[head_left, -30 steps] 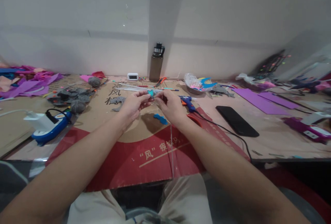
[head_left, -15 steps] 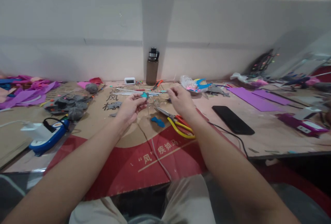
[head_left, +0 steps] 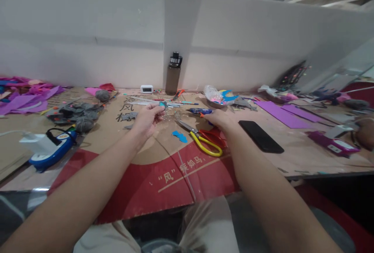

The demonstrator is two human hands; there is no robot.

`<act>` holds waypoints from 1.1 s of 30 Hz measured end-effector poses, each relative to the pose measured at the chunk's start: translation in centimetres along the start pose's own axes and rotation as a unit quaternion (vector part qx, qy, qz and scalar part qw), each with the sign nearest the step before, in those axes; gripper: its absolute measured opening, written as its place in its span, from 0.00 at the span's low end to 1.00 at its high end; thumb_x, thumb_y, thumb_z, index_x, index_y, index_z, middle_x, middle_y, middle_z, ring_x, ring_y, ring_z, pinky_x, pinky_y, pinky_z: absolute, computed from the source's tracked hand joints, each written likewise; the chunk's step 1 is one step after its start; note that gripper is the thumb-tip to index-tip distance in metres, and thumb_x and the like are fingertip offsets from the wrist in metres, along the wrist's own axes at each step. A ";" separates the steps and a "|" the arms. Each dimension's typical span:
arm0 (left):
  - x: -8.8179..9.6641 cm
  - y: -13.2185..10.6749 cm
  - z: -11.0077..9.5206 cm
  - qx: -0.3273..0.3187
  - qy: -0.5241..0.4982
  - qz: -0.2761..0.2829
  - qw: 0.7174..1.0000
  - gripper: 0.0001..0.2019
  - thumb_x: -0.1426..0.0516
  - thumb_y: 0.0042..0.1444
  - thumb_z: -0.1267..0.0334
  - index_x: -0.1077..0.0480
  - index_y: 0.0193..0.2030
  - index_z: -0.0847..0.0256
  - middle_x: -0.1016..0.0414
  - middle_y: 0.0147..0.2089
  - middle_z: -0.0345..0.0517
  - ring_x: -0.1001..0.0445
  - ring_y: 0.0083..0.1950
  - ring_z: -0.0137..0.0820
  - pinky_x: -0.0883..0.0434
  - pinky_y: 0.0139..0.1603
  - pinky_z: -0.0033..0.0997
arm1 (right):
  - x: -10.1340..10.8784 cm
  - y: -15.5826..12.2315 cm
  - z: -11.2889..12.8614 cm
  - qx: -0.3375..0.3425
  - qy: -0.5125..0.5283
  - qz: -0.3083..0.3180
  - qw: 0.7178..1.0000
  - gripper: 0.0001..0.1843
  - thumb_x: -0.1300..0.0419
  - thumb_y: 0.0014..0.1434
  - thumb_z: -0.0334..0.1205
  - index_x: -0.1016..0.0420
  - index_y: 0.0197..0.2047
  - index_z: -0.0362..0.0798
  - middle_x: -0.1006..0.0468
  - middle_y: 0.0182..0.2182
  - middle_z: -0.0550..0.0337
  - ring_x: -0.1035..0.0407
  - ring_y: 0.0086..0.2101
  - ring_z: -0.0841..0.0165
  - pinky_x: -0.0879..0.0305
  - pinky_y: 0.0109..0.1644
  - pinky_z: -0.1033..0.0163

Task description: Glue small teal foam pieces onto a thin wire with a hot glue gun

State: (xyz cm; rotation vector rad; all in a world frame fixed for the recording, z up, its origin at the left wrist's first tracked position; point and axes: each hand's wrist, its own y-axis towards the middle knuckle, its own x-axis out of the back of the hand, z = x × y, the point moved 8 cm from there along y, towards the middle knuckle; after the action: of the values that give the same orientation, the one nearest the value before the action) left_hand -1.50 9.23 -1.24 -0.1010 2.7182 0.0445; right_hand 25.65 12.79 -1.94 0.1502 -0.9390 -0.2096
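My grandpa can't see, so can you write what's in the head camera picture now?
A person's left hand pinches a small teal piece above a cardboard sheet, with the right hand at a blue glue gun. Nearer the person lie yellow-and-red-handled scissors and a blue cutout; a bottle stands behind, a black phone lies rightward.

Free room over red cardboard (head_left: 140, 198), scissors (head_left: 193, 129) obstructing near glue gun (head_left: 202, 111)

A pale partition (head_left: 87, 19) stands behind the worktable (head_left: 298, 148).
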 end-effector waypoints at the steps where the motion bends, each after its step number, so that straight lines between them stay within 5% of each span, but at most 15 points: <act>1: 0.2 0.1 0.0 -0.002 -0.001 -0.006 1.000 0.08 0.38 0.45 0.74 0.34 0.25 0.64 0.31 0.21 0.38 0.32 0.24 0.21 0.37 0.23 0.20 | -0.3 -0.1 0.2 -0.013 0.013 0.018 1.000 0.07 0.40 0.47 0.38 0.29 0.20 0.47 0.30 0.17 0.56 0.34 0.22 0.67 0.42 0.25 0.63; 6: 0.7 0.4 0.2 -0.006 -0.012 -0.017 1.000 0.09 0.37 0.44 0.73 0.34 0.25 0.64 0.31 0.22 0.38 0.32 0.24 0.21 0.36 0.25 0.20 | -0.5 -1.1 2.5 -0.047 0.180 0.026 0.982 0.01 0.43 0.46 0.32 0.32 0.24 0.46 0.32 0.19 0.61 0.38 0.21 0.72 0.41 0.24 0.66; 11: 1.0 0.6 0.3 -0.008 -0.036 -0.023 0.999 0.09 0.37 0.44 0.74 0.33 0.29 0.64 0.31 0.23 0.37 0.31 0.24 0.22 0.33 0.27 0.21 | -1.0 -2.2 4.3 -0.072 0.369 0.073 0.924 0.06 0.43 0.43 0.30 0.37 0.26 0.47 0.31 0.19 0.62 0.37 0.21 0.73 0.38 0.24 0.67; 17: 1.2 0.7 0.2 -0.013 -0.041 -0.020 0.999 0.06 0.38 0.44 0.73 0.32 0.27 0.64 0.30 0.23 0.38 0.31 0.24 0.21 0.32 0.27 0.21 | -0.3 -3.7 7.2 0.005 0.447 0.115 0.887 0.12 0.39 0.44 0.34 0.35 0.34 0.48 0.29 0.26 0.65 0.34 0.25 0.74 0.34 0.27 0.68; 23: 1.5 0.9 0.0 -0.013 -0.048 -0.049 0.998 0.06 0.40 0.44 0.75 0.33 0.23 0.65 0.30 0.21 0.40 0.31 0.23 0.22 0.33 0.25 0.21 | 0.1 -5.3 9.5 0.120 0.368 0.127 0.913 0.15 0.42 0.48 0.35 0.33 0.42 0.49 0.26 0.29 0.63 0.32 0.27 0.72 0.35 0.30 0.66; 27: 1.7 0.8 0.1 -0.009 -0.051 -0.063 0.997 0.06 0.40 0.43 0.75 0.33 0.22 0.65 0.30 0.21 0.40 0.31 0.23 0.22 0.33 0.25 0.21 | 0.2 -5.4 9.9 0.142 0.330 0.115 0.926 0.24 0.44 0.48 0.32 0.34 0.50 0.50 0.27 0.28 0.65 0.35 0.25 0.72 0.36 0.31 0.65; 33: 1.4 0.7 0.2 -0.005 -0.056 -0.049 0.997 0.05 0.40 0.44 0.75 0.32 0.23 0.65 0.30 0.22 0.40 0.30 0.23 0.22 0.32 0.26 0.22 | 0.3 -5.4 9.9 0.173 0.263 0.082 0.946 0.21 0.46 0.50 0.34 0.34 0.50 0.49 0.30 0.25 0.65 0.37 0.24 0.71 0.39 0.29 0.64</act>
State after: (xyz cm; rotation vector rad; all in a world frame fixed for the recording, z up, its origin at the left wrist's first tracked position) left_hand -2.74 9.83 -1.98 -0.2290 2.5967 0.0347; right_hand 17.16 7.16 2.93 0.4282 -0.4426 0.1513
